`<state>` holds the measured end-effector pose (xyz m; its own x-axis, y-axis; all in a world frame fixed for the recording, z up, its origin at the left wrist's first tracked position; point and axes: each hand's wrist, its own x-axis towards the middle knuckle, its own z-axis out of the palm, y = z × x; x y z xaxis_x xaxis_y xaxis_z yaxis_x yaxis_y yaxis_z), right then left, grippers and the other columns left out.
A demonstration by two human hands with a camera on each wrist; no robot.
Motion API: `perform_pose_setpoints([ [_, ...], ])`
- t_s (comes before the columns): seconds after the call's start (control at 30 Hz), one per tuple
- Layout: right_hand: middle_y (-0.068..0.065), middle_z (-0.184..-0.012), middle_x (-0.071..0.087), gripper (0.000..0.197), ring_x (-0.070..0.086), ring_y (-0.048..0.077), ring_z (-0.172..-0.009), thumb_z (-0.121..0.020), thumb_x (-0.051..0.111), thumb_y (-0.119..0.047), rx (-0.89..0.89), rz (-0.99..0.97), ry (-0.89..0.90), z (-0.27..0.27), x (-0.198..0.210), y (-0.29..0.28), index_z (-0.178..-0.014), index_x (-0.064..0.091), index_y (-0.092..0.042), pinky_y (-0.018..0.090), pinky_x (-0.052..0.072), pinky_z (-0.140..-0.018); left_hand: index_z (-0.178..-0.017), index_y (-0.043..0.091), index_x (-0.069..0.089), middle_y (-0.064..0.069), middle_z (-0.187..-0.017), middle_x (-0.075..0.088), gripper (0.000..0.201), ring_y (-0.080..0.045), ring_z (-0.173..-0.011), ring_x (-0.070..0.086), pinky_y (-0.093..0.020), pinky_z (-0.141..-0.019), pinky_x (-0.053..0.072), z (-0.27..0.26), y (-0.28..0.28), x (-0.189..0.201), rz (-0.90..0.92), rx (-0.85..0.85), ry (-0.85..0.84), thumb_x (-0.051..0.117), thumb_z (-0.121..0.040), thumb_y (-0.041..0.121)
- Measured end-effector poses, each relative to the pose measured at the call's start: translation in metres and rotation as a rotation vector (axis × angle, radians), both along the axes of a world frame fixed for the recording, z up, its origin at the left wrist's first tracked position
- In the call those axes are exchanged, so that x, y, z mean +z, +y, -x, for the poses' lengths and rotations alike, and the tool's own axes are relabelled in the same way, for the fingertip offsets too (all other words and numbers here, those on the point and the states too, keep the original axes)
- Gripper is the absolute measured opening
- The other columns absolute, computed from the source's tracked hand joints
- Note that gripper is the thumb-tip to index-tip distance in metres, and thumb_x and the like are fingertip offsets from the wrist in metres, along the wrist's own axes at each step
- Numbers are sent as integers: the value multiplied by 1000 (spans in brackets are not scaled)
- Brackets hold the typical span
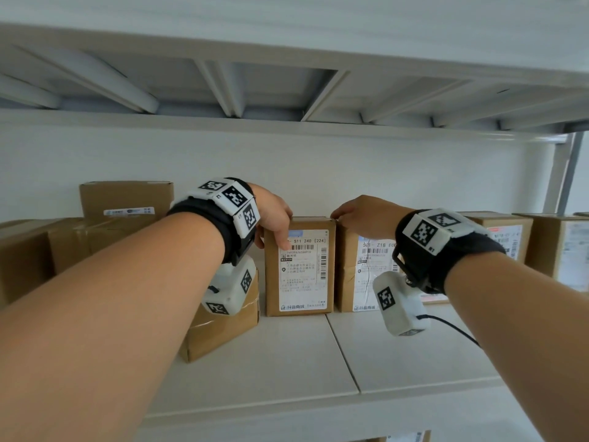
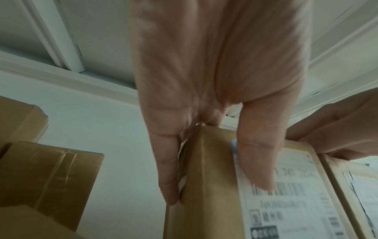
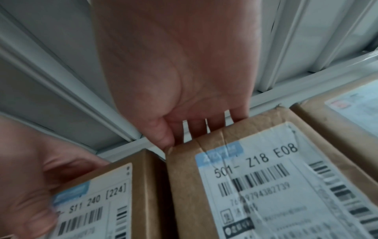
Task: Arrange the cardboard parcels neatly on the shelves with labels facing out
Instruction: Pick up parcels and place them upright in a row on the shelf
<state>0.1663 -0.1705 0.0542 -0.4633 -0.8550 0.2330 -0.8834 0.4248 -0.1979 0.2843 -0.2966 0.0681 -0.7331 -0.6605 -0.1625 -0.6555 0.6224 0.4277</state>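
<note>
Two upright cardboard parcels stand side by side on the white shelf (image 1: 318,362), labels facing me. The left one, labelled S11 240 (image 1: 299,282) (image 3: 98,210), is gripped at its top left corner by my left hand (image 1: 279,229); the thumb (image 2: 255,161) lies on the label and a finger (image 2: 167,169) runs down the left side. My right hand (image 1: 357,215) holds the top edge of the parcel labelled 501-Z18 E08 (image 1: 353,282) (image 3: 245,186), with fingers hooked behind the top and the thumb (image 3: 161,135) at the top left corner.
A tilted brown parcel (image 1: 223,330) lies low on the left under my left wrist. Stacked boxes (image 1: 124,199) fill the far left. More labelled parcels (image 1: 506,237) stand to the right. The upper shelf's underside (image 1: 287,122) is close overhead. Bare shelf surface lies in front.
</note>
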Motion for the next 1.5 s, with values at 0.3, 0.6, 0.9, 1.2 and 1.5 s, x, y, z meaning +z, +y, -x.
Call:
perform_pose_setpoints([
  [0.3, 6, -127, 61, 38, 54, 25, -116, -97, 36, -19, -23, 64, 25, -4, 3, 4, -120, 64, -8, 31, 41, -96, -154, 21, 20, -6, -157, 28, 93, -29, -140, 34, -47, -111, 36, -12, 4, 2, 129, -28, -38, 76, -80, 15],
  [0.6, 3, -116, 66, 30, 60, 21, -103, -93, 46, -22, 24, 212, 98, -37, 21, -1, -110, 69, -13, 28, 48, -90, -149, 22, 35, -4, -150, 42, 69, -25, -135, 42, -41, -110, 38, -60, 7, 18, 264, 10, 30, 68, -88, 22],
  [0.9, 1, -111, 70, 27, 63, 21, -105, -90, 50, -15, 227, 385, 120, -98, 22, -19, -102, 75, -12, 31, 49, -94, -131, 20, 59, -2, -139, 52, 43, -23, -129, 46, -34, -106, 39, -125, -19, 13, 318, 111, 127, 66, -88, 18],
  [1.2, 1, -117, 65, 36, 58, 20, -111, -92, 52, -43, 392, 14, 88, -152, -7, -49, -109, 70, -16, 36, 46, -99, -122, 11, 66, -7, -130, 61, 30, -24, -119, 56, -29, -91, 42, -190, -46, -9, 414, 260, 243, 55, -94, 13],
  [1.5, -5, -154, 30, 98, 32, 17, -139, -71, 67, -62, 269, -317, -3, -160, -33, -70, -150, 23, -26, 35, 30, -112, -124, 19, 64, -3, -139, 53, 38, -22, -130, 46, -35, -107, 36, -214, -56, -20, 368, 312, 308, 59, -89, 4],
])
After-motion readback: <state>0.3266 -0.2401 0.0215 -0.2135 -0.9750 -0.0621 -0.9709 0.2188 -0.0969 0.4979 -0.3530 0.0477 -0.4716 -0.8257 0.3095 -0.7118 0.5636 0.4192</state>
